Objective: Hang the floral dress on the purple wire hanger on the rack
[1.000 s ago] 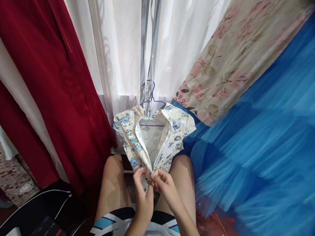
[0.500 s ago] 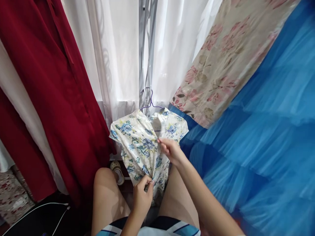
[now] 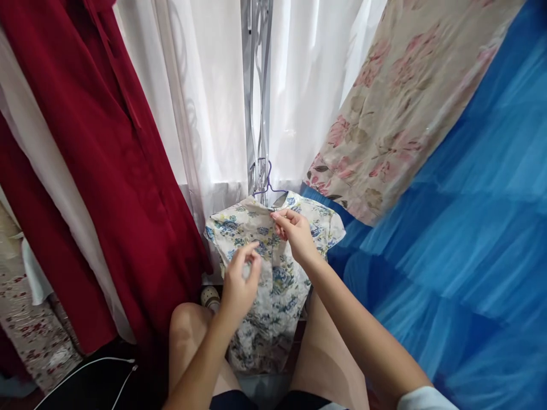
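A white short-sleeved dress [image 3: 280, 276] with blue flowers hangs in front of me on a purple hanger [image 3: 269, 185]. My right hand [image 3: 293, 228] pinches the front of the dress at the neckline, just under the hanger. Over the left half of the dress front is my left hand [image 3: 243, 276], its thumb and forefinger curved apart with nothing between them. The dress hangs down between my knees, its two front sides lying together along the middle.
Long red garments [image 3: 141, 228] hang on the left. On the right are a pink-flowered cloth [image 3: 384, 131] and a tiered blue tulle skirt [image 3: 427, 239]. A white curtain [image 3: 213, 85] hangs behind a metal stand [image 3: 258, 85]. A white cable [image 3: 89, 364] lies lower left.
My left hand has let go of the lower front edge and moved up. My right hand has risen to the neckline, and the dress front now hangs flatter and more closed.
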{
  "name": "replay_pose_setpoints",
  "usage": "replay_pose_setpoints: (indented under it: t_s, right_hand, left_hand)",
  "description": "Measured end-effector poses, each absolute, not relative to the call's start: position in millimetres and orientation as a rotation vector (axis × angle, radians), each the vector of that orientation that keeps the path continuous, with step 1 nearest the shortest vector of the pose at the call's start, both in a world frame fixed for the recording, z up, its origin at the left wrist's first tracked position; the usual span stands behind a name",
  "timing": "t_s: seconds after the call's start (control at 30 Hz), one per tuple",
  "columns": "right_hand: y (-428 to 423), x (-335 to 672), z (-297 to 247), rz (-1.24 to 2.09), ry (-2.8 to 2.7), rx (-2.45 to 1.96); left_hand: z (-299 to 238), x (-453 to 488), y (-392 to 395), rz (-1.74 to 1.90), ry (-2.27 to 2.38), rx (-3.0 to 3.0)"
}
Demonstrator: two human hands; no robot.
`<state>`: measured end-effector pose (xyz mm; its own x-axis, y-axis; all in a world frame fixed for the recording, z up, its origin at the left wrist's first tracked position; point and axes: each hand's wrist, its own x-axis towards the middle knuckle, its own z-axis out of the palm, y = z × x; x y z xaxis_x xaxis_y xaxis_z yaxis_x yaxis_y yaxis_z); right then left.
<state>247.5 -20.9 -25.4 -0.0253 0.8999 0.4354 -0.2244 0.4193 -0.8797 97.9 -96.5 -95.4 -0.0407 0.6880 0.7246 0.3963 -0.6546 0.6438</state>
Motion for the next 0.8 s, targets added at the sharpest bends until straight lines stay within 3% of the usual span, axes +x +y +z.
replay_pose_setpoints:
  t_s: [0.13,0.3,0.5,0.63,0.7,0.8]
  right_hand:
    - [-22.8,248.1,-19.1,1.016,-1.302,-0.632]
    - [-9.5,249.3,-27.2,0.985,-1.339,-0.587]
    - [11.9,263.2,-68.6,1.005,-1.326,-0.784]
    - [-3.9,283.0,-83.7,0.997,-1.354,-0.840]
    - [-14.1,287.6,-84.5,0.979,-1.404,-0.846]
    - [-19.4,292.3,-85.1,0.977,-1.394,-0.851]
  left_hand:
    - [-20.9,95.6,-49.9,1.638,1.172,2.209]
    - [-2.5,110.6,-17.9,1.494,1.305,2.425]
    - [1.3,77.2,-1.6,2.009,1.278,2.047]
    - [-25.5,10.1,31.4,2.270,1.298,1.479]
    - [-56.0,-12.5,44.4,2.156,1.264,1.079]
    - [-109.0,-14.4,46.1,1.920,1.286,1.012]
